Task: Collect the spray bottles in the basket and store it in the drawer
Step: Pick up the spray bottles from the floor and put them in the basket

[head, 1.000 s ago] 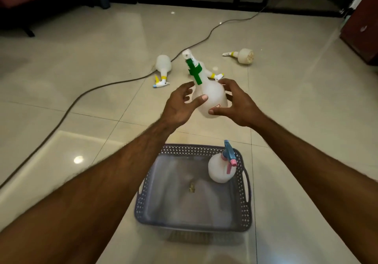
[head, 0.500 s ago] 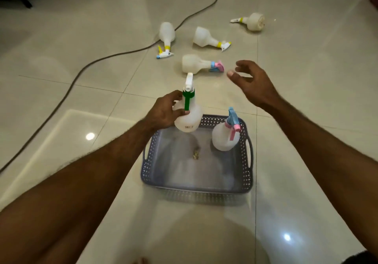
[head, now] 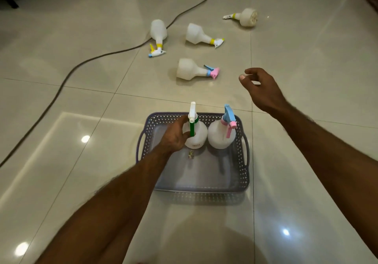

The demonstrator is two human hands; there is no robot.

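Head cam: left hand (head: 173,137) wrapped around the white plastic spray bottle with green trigger (head: 196,135), upright in the far part of the grey perforated plastic basket (head: 244,173) on the glossy tiled floor (head: 306,69). White bottle with blue-pink sprayer (head: 222,133) stands just beside it, same basket. Right hand (head: 260,88) above floor, holding nothing, fingers loosely curled. 4 more white spray bottles lie beyond the basket; nearest one has a pink-blue head (head: 194,70). Dark cable (head: 86,61) crosses the floor.

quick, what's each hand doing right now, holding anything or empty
Left hand: closed around the green-trigger spray bottle, upright in the basket.
Right hand: open, empty, above the floor.
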